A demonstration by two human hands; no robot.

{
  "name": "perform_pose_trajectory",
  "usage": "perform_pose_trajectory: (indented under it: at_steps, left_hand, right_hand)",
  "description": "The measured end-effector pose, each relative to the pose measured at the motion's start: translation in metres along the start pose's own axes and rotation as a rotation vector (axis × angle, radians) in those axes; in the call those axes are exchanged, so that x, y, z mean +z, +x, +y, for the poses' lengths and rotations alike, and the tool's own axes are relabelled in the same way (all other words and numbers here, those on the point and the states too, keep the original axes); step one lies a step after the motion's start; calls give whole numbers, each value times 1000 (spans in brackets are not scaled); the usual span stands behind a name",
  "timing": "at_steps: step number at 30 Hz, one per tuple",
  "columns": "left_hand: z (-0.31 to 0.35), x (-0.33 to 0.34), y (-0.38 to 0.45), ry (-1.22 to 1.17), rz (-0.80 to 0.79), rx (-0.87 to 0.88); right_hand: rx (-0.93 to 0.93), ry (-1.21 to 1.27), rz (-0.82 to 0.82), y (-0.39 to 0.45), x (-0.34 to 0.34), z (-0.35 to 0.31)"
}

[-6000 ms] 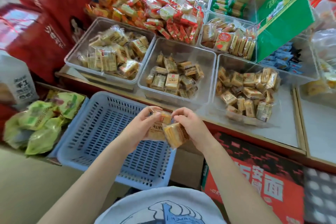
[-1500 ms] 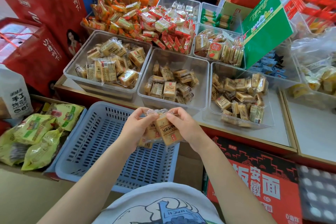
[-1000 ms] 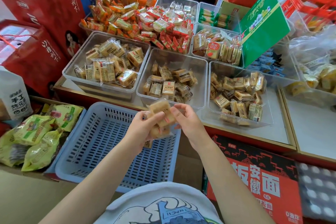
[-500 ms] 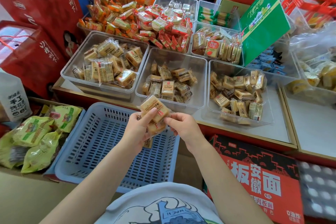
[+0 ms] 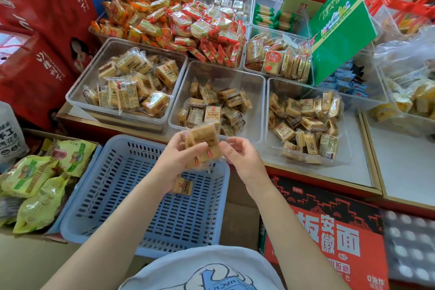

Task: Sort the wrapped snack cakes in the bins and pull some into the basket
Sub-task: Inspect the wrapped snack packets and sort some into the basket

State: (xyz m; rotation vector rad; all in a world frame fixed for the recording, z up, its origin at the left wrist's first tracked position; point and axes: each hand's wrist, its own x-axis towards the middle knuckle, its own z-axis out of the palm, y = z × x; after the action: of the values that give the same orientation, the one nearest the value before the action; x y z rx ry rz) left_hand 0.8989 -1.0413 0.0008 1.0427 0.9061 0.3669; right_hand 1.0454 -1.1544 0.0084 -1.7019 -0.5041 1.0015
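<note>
Wrapped snack cakes (image 5: 203,142), tan blocks in clear film with small red and dark labels, sit stacked in the left hand (image 5: 179,160), thumb across the top one and fingers curled beneath the pile. One more cake (image 5: 183,186) shows below that hand over the blue basket (image 5: 131,195); whether it is held or lying on the basket floor cannot be told. The right hand (image 5: 243,160) hovers just beside the stack, fingers loosely curled, holding nothing. Beyond the hands, the middle clear bin (image 5: 219,73) holds similar cakes, with the left bin (image 5: 113,49) of larger packets and the right bin (image 5: 306,155) beside it. Farther back lie orange and red snack packs (image 5: 179,21).
</note>
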Motion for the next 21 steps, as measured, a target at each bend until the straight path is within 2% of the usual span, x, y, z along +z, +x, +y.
perform_pose_trajectory:
  at_steps: [3, 5, 11, 14, 17, 19, 21]
  left_hand:
    - [9, 13, 9, 94, -116, -6]
    - [17, 18, 18, 95, -106, -21]
    - [16, 2, 58, 79, -91, -96]
    - [19, -2, 84, 173, 31, -110]
    - [28, -3, 115, 210, 154, -87]
    - [34, 4, 134, 222, 161, -58]
    - [36, 15, 149, 335, 154, -11]
  right_hand:
    - [64, 137, -160, 10, 4, -4]
    - [97, 182, -182, 17, 5, -5]
    - [165, 209, -8, 48, -13, -2]
    - [190, 164, 44, 71, -19, -1]
    - [197, 94, 104, 101, -24, -1]
    - [190, 44, 155, 124, -27, 4]
    - [190, -60, 166, 143, -28, 7]
